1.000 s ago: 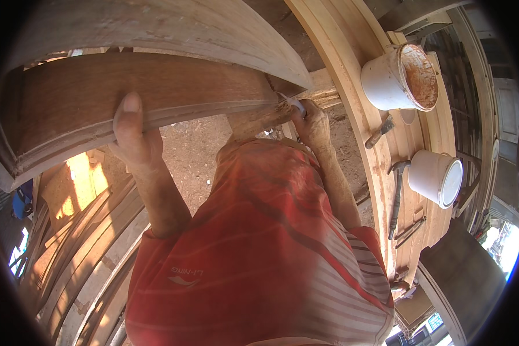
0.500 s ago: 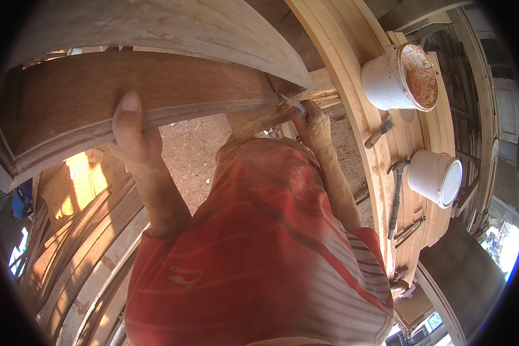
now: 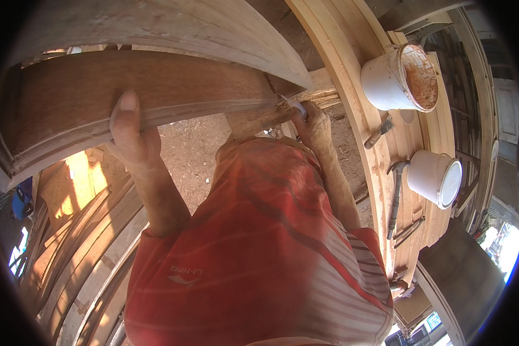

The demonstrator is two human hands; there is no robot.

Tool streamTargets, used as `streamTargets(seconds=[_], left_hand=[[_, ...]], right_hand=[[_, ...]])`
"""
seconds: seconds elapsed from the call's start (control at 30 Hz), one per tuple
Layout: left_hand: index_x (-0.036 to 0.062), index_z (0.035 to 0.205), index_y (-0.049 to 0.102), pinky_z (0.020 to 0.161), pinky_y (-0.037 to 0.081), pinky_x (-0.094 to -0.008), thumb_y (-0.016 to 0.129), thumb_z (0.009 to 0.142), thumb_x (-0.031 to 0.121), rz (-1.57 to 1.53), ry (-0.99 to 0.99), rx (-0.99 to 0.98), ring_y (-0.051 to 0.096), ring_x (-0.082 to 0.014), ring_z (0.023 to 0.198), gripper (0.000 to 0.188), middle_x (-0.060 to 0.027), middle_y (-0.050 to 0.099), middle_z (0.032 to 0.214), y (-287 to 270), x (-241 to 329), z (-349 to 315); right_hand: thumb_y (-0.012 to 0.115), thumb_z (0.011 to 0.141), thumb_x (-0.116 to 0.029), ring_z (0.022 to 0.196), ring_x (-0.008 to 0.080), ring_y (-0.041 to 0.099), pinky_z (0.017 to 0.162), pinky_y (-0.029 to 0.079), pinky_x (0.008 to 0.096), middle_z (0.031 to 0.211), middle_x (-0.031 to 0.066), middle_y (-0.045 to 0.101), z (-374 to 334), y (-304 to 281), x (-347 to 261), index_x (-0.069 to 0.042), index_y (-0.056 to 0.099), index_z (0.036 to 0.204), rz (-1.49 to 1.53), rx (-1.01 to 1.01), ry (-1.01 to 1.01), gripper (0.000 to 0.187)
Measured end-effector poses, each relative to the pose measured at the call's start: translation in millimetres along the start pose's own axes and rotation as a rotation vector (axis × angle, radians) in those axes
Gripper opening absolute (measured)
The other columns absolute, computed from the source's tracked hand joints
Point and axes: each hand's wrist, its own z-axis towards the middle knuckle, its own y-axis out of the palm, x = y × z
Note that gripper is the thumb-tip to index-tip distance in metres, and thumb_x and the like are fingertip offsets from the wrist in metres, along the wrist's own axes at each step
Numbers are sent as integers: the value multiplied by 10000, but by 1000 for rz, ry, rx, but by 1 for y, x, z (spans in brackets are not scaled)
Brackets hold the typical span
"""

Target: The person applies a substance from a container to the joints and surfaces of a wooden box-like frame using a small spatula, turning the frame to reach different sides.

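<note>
A long brown wooden piece (image 3: 196,78) with a flat panel face and a moulded near edge lies across the upper left. My left hand (image 3: 134,135) is closed on that near edge, thumb pressed on the face; its other fingers are mostly hidden underneath. At the piece's right end, my right hand (image 3: 314,124) is closed round a small tool with a pale, curved handle (image 3: 299,108). A thin tip of the tool reaches the corner of the panel, where a dark seam shows. The tool's exact kind cannot be made out.
Right of me, a bench of pale boards (image 3: 352,75) holds a smeared white bucket (image 3: 383,81), a lidded white bucket (image 3: 429,176), a scraper (image 3: 379,132) and a hammer (image 3: 395,199). A larger wooden board (image 3: 155,26) lies beyond the piece. Long planks (image 3: 92,254) are stacked at lower left.
The panel piece and my left thumb have shifted very slightly. My right hand stays at the same corner with the tool.
</note>
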Motion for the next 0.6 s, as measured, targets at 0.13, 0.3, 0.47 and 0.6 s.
streamTargets(seconds=[0.13, 0.3, 0.47, 0.6], left_hand=[[-47, 1238, 617, 1026, 442, -376, 568, 867, 281, 64, -6, -27, 561, -218, 1201, 497, -136, 619, 1266, 1, 4, 0], [-54, 1233, 615, 1019, 446, -374, 553, 879, 282, 75, 22, -40, 563, -215, 1197, 492, -137, 620, 1265, 3, 3, 0], [-58, 1231, 614, 1010, 452, -371, 551, 883, 285, 94, 31, -60, 566, -215, 1193, 493, -136, 622, 1262, 0, 2, 3], [-58, 1235, 612, 1012, 448, -369, 554, 881, 282, 117, 37, -79, 566, -214, 1192, 493, -135, 623, 1262, -1, 1, 5]], right_hand=[[638, 889, -184, 810, 453, 658, 692, 516, 532, 876, 217, 681, -2, -5, -6, -6, 664, 899, -4, 0, -5, 180], [638, 893, -183, 798, 442, 656, 688, 514, 523, 857, 209, 676, -3, -3, -2, -11, 665, 907, -13, 8, -19, 175], [635, 898, -178, 796, 438, 657, 697, 511, 529, 852, 211, 675, -2, -3, -3, -14, 669, 913, 0, -6, 9, 168], [635, 899, -176, 787, 440, 654, 692, 511, 530, 857, 212, 673, -3, -3, -3, -12, 667, 910, -4, -6, 5, 167]])
